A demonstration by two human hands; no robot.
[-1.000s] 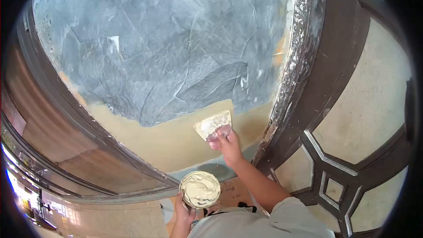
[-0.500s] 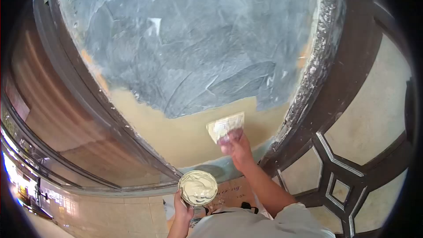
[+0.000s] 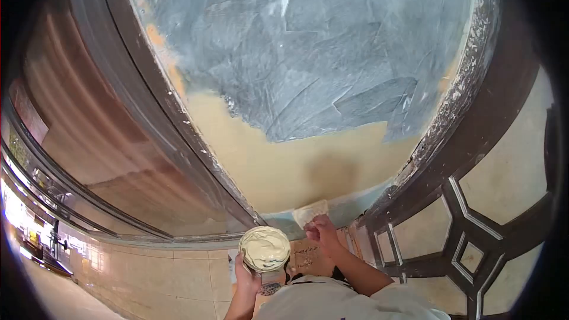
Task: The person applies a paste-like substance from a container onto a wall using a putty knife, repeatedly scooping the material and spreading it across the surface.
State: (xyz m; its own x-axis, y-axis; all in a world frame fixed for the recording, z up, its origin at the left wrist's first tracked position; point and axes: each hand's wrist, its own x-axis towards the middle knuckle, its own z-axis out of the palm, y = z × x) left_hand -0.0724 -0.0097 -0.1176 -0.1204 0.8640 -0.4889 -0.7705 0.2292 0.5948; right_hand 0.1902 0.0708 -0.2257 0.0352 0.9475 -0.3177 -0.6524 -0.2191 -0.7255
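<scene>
My left hand is wrapped round the side of a round tub filled with cream-coloured putty, held upright low in the view. To its right, my right hand grips a wide putty knife, its blade smeared with the same cream paste. The knife overlaps the bottom of the wall panel, near a pale blue strip. Above, the panel is bare cream low down and coated in streaky grey-blue higher up.
Dark trim with a glossy brown panel borders the wall on the left. On the right stands a dark door with pale panels. Tiled floor and a piece of cardboard lie below.
My right hand has brought the putty knife down from the cream part of the wall towards the tub. The view has shifted left, so the wall appears further right.
</scene>
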